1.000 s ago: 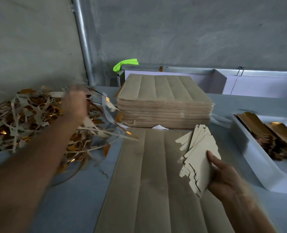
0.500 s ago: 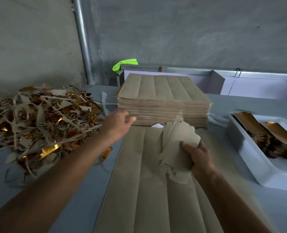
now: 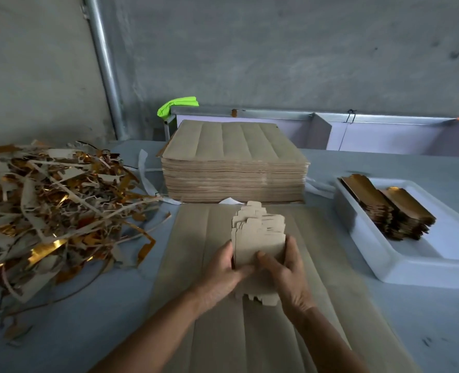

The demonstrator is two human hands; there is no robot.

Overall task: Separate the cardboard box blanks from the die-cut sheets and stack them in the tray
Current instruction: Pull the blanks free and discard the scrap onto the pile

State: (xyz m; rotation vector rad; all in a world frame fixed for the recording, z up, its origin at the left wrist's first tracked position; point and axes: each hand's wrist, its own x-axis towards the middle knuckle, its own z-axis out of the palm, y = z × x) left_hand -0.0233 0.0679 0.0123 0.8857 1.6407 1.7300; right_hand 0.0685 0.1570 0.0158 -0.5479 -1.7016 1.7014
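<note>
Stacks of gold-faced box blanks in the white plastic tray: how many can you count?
2. One stack of gold-faced box blanks lies towards the far left of the white plastic tray; the other stack lies beside it, nearer. More may be hidden.

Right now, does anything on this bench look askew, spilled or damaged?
Nothing damaged. The scrap strips sprawl loosely over the table's left side, as trimmings would. The blanks gripped by the left hand and right hand are staggered at their top edges, not squared.
</note>
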